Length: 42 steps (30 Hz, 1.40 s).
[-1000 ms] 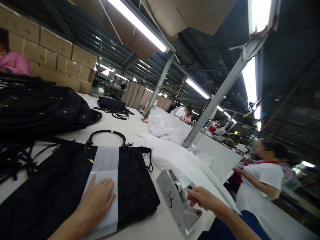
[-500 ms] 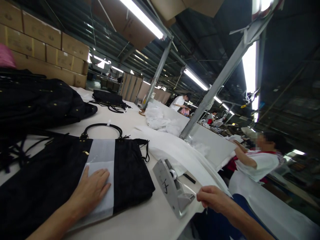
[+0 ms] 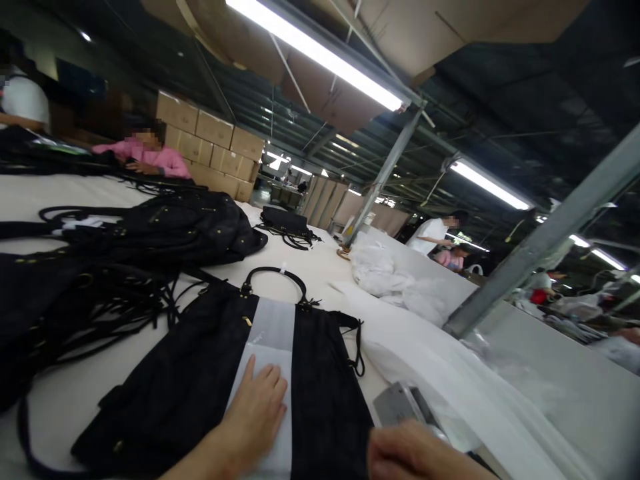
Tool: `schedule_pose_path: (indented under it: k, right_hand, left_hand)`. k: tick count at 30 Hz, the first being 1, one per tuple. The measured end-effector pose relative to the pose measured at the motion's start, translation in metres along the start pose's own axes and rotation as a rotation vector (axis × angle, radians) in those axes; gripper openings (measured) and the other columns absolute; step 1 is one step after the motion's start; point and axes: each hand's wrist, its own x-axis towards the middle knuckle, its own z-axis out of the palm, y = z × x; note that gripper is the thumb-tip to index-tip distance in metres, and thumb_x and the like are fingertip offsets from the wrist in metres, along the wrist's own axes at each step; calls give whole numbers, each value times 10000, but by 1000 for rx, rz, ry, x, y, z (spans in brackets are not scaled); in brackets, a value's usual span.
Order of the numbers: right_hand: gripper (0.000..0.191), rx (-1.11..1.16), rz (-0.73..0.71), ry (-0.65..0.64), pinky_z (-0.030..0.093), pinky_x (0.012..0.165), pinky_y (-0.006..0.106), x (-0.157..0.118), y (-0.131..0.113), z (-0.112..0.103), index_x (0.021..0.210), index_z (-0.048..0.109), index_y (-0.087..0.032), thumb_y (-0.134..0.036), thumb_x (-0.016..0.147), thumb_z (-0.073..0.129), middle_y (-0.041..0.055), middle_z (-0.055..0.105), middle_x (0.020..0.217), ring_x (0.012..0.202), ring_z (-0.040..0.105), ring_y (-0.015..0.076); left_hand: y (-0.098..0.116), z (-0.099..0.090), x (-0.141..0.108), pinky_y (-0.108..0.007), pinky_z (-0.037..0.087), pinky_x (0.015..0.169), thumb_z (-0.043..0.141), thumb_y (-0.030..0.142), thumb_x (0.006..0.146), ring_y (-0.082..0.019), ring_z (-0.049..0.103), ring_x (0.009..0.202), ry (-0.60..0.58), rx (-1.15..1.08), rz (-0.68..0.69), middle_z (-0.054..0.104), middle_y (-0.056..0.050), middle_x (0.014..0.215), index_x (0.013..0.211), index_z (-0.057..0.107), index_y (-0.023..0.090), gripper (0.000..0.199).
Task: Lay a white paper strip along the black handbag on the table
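Observation:
A black handbag (image 3: 327, 380) lies flat on the white table before me, its curved handle pointing away. Down its middle runs a translucent white paper strip (image 3: 274, 323). My left hand (image 3: 257, 410) rests on this strip with the fingers stretched out. Near the bag's right side, my right hand (image 3: 407, 450) is closed, fingers curled together; what they hold is hidden. Just beyond it stands a grey metal tape dispenser (image 3: 395, 403), partly covered by the hand.
Black bags (image 3: 185, 227) are piled at the left, their straps trailing. Another black bag (image 3: 285, 220) lies farther back. White sheets (image 3: 430, 360) and crumpled plastic (image 3: 380, 267) line the right, beside a slanting metal post (image 3: 540, 233). Co-workers and stacked cartons (image 3: 215, 147) are behind.
My view has swung left, bringing a person in pink into sight. My right hand has moved from beyond the dispenser's end to beside the bag. My left hand stays on the strip.

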Motion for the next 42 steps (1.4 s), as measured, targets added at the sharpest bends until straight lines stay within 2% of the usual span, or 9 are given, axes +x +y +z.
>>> schedule_pose_path:
  k: [2,5,8,11,18,23,29,37,42]
  right_hand:
    - [205,-130,-157,-23,471,623,239,46,-35,-17,823,705,-266,-267,848,501,-17,702,704,660,644,147]
    - [205,-452,-306,-124,449,632,194,125,-73,-30,839,716,-209,-185,809,515,-5,727,723,704,665,129]
    - [228,-763,-291,-206,488,683,234,187,-87,-25,914,740,-215,-216,822,532,31,765,856,857,703,186]
    - [227,-882,-282,-249,536,715,333,219,-90,-15,917,757,-191,-229,802,565,101,761,988,958,702,287]
    - [255,-1039,-339,-292,563,797,467,234,-106,-1,992,724,-100,-158,750,668,200,738,996,976,696,350]
    - [251,-1088,-332,-245,576,769,448,235,-109,3,1012,710,-82,-163,775,699,219,735,965,939,709,341]
    - [393,-1096,-348,-155,563,691,402,238,-108,-3,960,707,-90,-323,673,842,231,732,933,868,716,350]
    - [544,-1073,-467,-93,447,593,305,268,-72,-21,1025,601,-148,-518,681,805,127,718,918,772,704,283]
    - [281,-877,-474,-134,346,582,252,292,-43,-54,948,603,-244,-361,755,769,-5,711,925,870,672,199]
  left_hand:
    - [-1,2,-1,-642,186,1146,389,231,967,-332,456,1305,-6,-23,3,571,-184,1331,1263,574,115,368]
    - [-4,0,0,-651,176,1146,403,251,966,-341,441,1315,-30,-66,7,571,-199,1333,1261,592,109,378]
    - [-7,-4,6,-632,184,1154,465,305,953,-358,432,1321,-106,-121,-17,552,-221,1351,1245,618,94,392]
    - [-12,-1,15,-583,221,1164,543,347,924,-364,429,1325,-197,-183,-58,536,-217,1368,1236,636,103,407]
    - [-16,11,20,-536,241,1162,593,330,894,-369,451,1279,-247,-271,-133,548,-211,1333,1211,650,94,399]
    - [-16,-6,20,-522,357,1067,596,348,890,-382,449,1265,-301,-256,-96,402,-214,1482,1182,652,116,377]
    - [-18,-12,21,-489,404,950,623,386,868,-352,494,1172,-244,-151,-55,519,-199,1364,1091,663,148,328]
    - [-23,1,25,-496,430,875,657,395,850,-353,518,1106,-218,-151,-17,557,-193,1286,1061,665,151,322]
    - [-23,0,28,-509,407,932,665,390,852,-359,498,1175,-249,-153,-25,490,-208,1387,1118,649,148,360]
